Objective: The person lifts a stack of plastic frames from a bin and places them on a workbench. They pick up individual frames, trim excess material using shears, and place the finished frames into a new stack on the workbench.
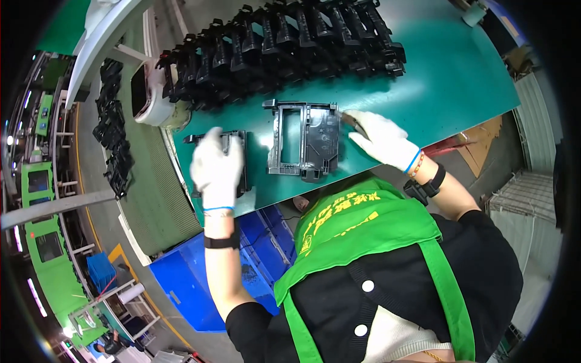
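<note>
In a white glove, my left hand (216,166) covers the middle of a black plastic frame (243,157) at the table's left edge, its fingers bent over the part. A second black plastic frame (324,136), with a long rectangular opening, lies flat in front of me. Just right of that frame is my gloved right hand (382,138). Thumb and fingers close around a small dark, thin thing (350,120) whose kind I cannot make out; its tip is close to the frame's upper right corner.
A long row of similar black parts (284,45) stands across the far side of the green table (436,66). Left of it runs a green conveyor belt (151,199) carrying more black parts (114,133). A white-cased screen (154,97) stands between. Blue bins (200,281) sit below.
</note>
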The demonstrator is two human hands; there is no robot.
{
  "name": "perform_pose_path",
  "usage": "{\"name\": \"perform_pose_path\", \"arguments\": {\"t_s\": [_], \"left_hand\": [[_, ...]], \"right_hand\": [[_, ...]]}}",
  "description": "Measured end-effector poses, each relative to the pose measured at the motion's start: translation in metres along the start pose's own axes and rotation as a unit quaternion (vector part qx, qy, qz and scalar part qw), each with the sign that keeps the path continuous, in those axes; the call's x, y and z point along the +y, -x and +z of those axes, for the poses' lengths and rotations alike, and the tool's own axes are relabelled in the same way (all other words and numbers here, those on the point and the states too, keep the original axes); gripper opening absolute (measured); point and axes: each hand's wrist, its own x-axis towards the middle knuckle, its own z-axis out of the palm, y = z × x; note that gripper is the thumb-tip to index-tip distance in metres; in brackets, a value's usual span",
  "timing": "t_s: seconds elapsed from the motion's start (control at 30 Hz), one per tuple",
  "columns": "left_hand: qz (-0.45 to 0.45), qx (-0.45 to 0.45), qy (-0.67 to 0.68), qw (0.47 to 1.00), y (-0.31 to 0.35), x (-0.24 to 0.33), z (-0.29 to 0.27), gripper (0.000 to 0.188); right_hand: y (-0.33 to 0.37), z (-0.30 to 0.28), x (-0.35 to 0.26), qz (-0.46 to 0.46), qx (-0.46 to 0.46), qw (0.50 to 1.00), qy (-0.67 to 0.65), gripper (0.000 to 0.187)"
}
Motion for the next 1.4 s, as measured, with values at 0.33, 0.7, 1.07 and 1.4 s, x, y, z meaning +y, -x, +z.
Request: {"name": "perform_pose_path", "arguments": {"t_s": [0.33, 0.7, 1.07, 1.4], "left_hand": [[0.073, -0.172, -0.001, 0.982, 0.017, 0.052, 0.058, 0.049], [0.377, -0.052, -0.152, 0.912, 0.008, 0.054, -0.012, 0.048], [0.382, -0.099, -0.182, 0.901, 0.006, 0.062, -0.028, 0.048], [0.076, -0.150, 0.253, 0.953, 0.043, 0.029, -0.042, 0.045]], "right_hand": [[-0.043, -0.077, -0.034, -0.170, -0.264, 0.922, 0.228, 0.048], [-0.129, -0.098, -0.061, -0.224, -0.282, 0.911, 0.201, 0.051], [-0.159, -0.105, -0.095, -0.282, -0.384, 0.841, 0.255, 0.040], [-0.125, -0.086, -0.067, -0.355, -0.054, 0.933, 0.009, 0.036]]}}
